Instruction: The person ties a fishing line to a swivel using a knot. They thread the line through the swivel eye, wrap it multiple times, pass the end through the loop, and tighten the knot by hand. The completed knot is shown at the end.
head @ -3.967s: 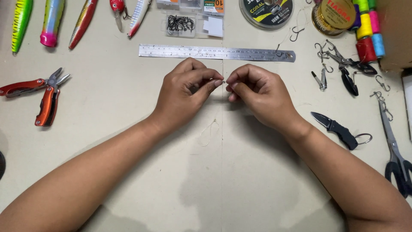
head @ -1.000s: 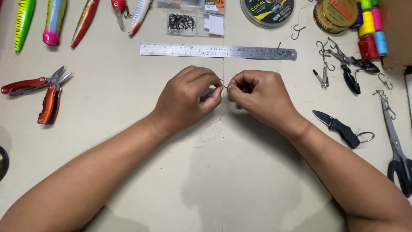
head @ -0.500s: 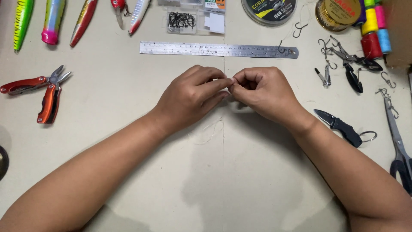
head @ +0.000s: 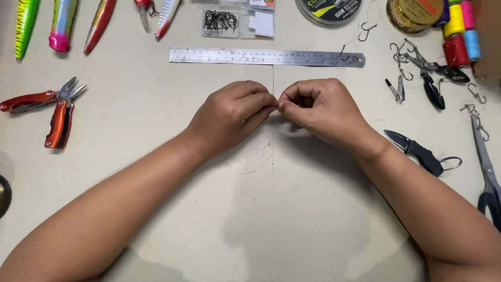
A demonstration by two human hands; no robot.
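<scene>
My left hand (head: 229,117) and my right hand (head: 321,109) meet fingertip to fingertip above the middle of the beige table (head: 156,104). Both pinch something very small where they touch, and the fingers hide it. A thin, pale fishing line (head: 255,156) lies in a loose loop on the table just below my left hand and runs up towards the fingertips. A steel ruler (head: 266,56) lies flat just beyond both hands.
Red multi-tool pliers (head: 52,112) lie at the left and coloured lures (head: 62,23) at top left. A clear hook box (head: 222,22), line spools (head: 329,6) and thread spools (head: 459,31) line the top. Small pliers (head: 430,78), a folding knife (head: 417,152) and scissors (head: 485,162) lie at the right.
The small gap between my fingertips, where a thin hook and line showed a second ago, has closed. Both hands have shifted slightly upward and now touch.
</scene>
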